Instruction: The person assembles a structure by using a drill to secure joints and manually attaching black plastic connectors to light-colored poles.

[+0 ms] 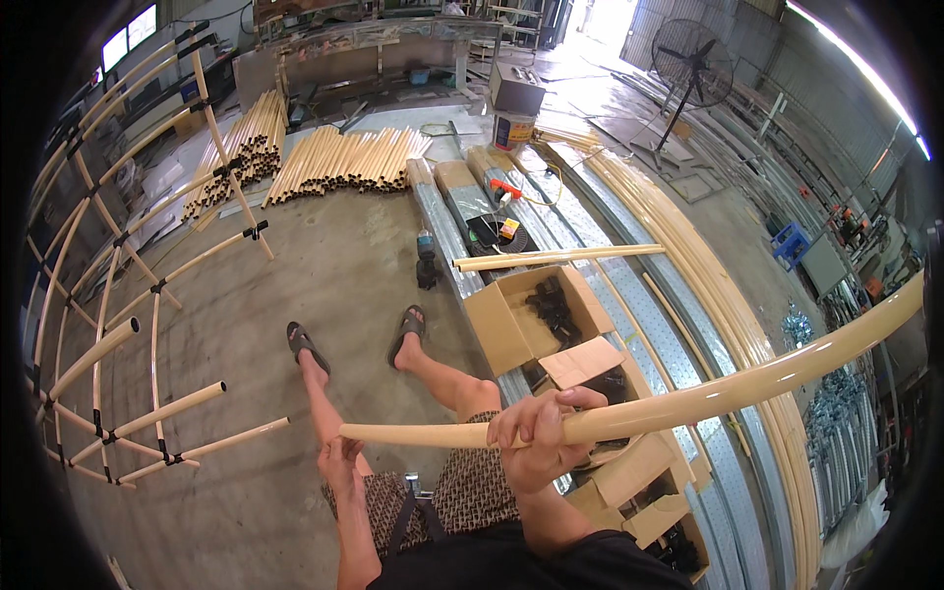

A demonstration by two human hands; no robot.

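A long cream-coloured pipe (pixel 688 401) crosses in front of me, its far-right end near the picture's rim. My right hand (pixel 546 438) is closed round it, fingers over the top. At the pipe's left end, my left hand (pixel 341 464) pinches it from below, the fingertips close together. Beneath the pipe, beside my right leg, open cardboard boxes (pixel 497 324) hold black pipe joints (pixel 556 313). Part of the nearer boxes is hidden by my right hand and forearm.
On the left stands a frame of cream pipes (pixel 177 403) with black joints, several ends sticking out towards me. Cut pipes (pixel 344 162) lie stacked ahead. A cordless drill (pixel 426 261) stands by the metal profiles (pixel 447 231). A large fan (pixel 688 69) is at the far right.
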